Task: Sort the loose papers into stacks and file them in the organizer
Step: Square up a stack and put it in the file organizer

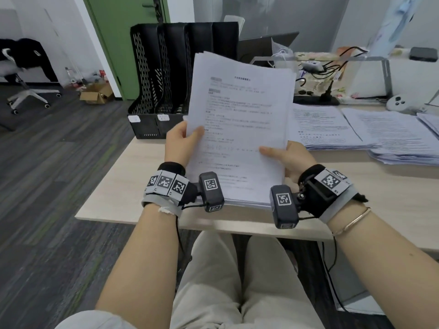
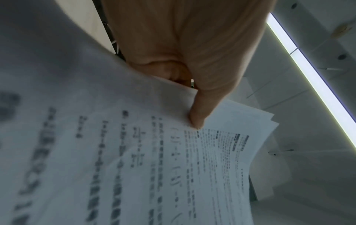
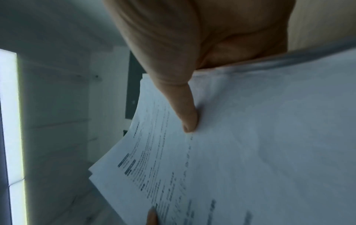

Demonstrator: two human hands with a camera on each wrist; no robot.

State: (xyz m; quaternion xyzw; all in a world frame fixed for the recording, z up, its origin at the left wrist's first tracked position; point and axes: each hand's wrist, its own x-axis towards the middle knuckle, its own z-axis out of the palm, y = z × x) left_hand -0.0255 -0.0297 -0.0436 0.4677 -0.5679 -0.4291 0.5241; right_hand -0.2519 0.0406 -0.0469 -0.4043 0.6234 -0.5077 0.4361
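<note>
- Two hands are holding one thick stack of papers; you are keeping it tilted up, its lower edge resting on the near part of the desk.
- Your left hand is gripping the stack's left edge, thumb lying on the printed top sheet. In the left wrist view the thumb is pressing the page while the sheets are fanning slightly at the far corner.
- Your right hand is gripping the right edge low down, thumb stretching across the front. In the right wrist view the thumb is pinning the top sheet; curled fingers are sitting behind the stack, mostly hidden.
- Stack is standing in front of the organizer, partly covering its right compartments. That organizer is black, perforated, with upright slots, sitting at the far left corner of the desk. Whether any slot is holding paper, you cannot tell from here.
- Right of the organizer, further piles of printed sheets are lying flat on the desk, overlapping each other at the edges.
- Behind those piles, right of the organizer, a power strip with cables is lying.
- Left of the organizer, on the floor, an office chair and a cardboard box are standing.
</note>
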